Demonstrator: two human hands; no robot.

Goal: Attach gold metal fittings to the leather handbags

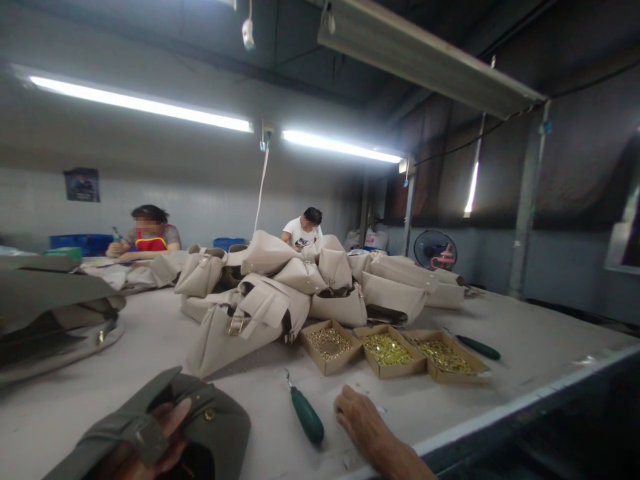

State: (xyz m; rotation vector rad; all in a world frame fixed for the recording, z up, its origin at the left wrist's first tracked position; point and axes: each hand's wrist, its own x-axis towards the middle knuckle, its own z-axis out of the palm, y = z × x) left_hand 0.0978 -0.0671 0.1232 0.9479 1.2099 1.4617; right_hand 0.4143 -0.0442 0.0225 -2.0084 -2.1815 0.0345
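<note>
My left hand (167,437) is closed on a dark grey-green bag (225,423) at the lower left, its fingers partly inside and beside a strap. A small gold stud shows on the bag. My right hand (363,420) rests on the table at the lower middle, fingers curled down with their tips hidden. Just left of it lies a green-handled hook tool (307,415). Behind my right hand stand three cardboard boxes of small gold metal parts: the left box (330,345), the middle box (390,351) and the right box (447,357).
Beige bags (260,307) are heaped mid-table (530,327). More dark bags (55,313) lie at the left. Another green-handled tool (479,347) lies right of the boxes. Two people sit across the table, one in a red apron (151,244), one in a white shirt (303,233).
</note>
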